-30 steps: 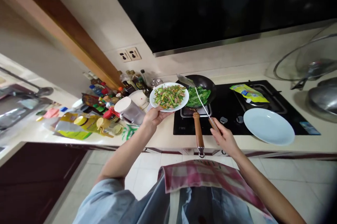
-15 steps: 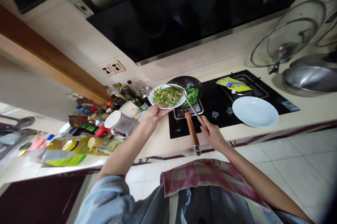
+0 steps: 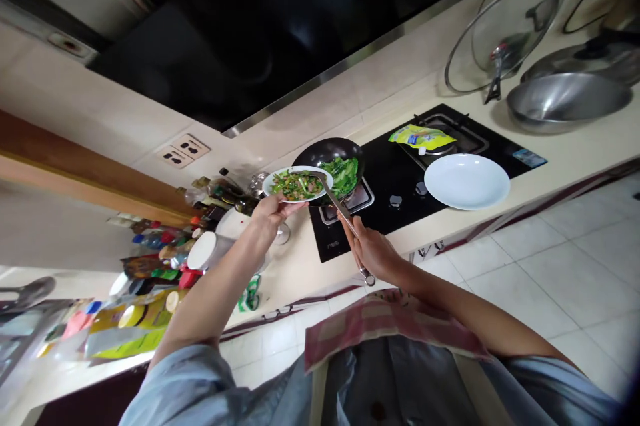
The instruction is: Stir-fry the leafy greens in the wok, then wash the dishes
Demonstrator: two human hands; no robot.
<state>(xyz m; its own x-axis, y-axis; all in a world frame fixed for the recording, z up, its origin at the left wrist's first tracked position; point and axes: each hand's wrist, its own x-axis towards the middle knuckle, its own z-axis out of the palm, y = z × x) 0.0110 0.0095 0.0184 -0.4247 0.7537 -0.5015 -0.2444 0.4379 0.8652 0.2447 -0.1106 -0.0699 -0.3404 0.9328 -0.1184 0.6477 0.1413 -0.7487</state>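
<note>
My right hand (image 3: pixel 369 250) is wrapped tight round the spatula (image 3: pixel 334 203), reaching over the plate (image 3: pixel 267 188) that my left hand (image 3: pixel 267 218) grips, held by the wok (image 3: pixel 336 153). One slip of the spatula or a tilt, and the greens (image 3: pixel 296 186) spill onto the hob (image 3: pixel 395 166)!

The left hand (image 3: pixel 267 219) holds a white plate (image 3: pixel 268 185) heaped with stir-fried greens and meat, its edge over a black wok (image 3: pixel 325 148) of leafy greens. The right hand (image 3: pixel 370 249) grips a steel spatula (image 3: pixel 336 203), whose blade seems to reach the plate.
</note>
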